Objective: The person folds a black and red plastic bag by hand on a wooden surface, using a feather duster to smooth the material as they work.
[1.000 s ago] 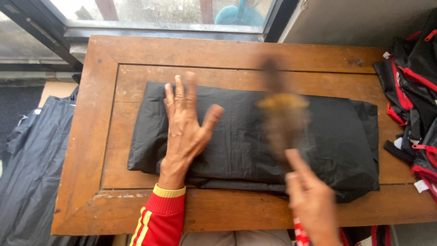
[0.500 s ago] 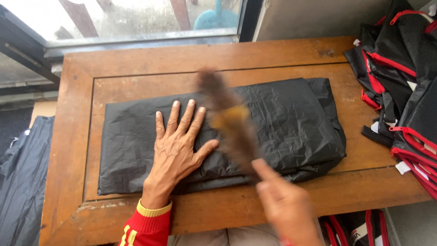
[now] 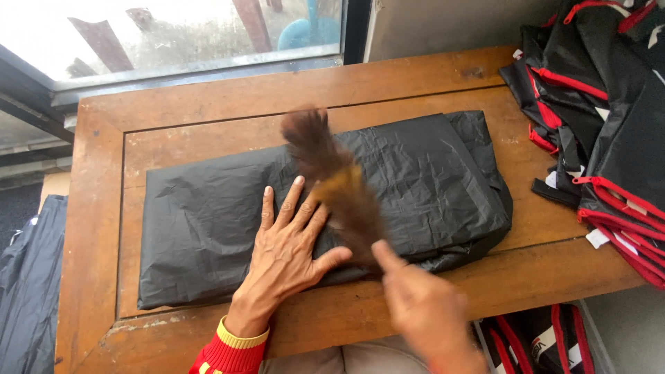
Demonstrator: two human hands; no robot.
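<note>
Head view: duster (image 3: 332, 181) has swept from bag's (image 3: 422, 176) right end to centre; right hand (image 3: 422, 312) grips it closed, left hand (image 3: 287, 253) flat, fingers spread, pinning bag near table's (image 3: 97, 208) front edge.

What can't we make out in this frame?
Head view:
- Duster: motion-blurred; its handle is hidden inside the right hand.
- Right-hand grip: blurred, and the wrist is cut off by the bottom edge.
- Black package: contents hidden by the wrapping; the left hand covers part of it.
- Black-and-red bags: cut off by the right edge.
</note>
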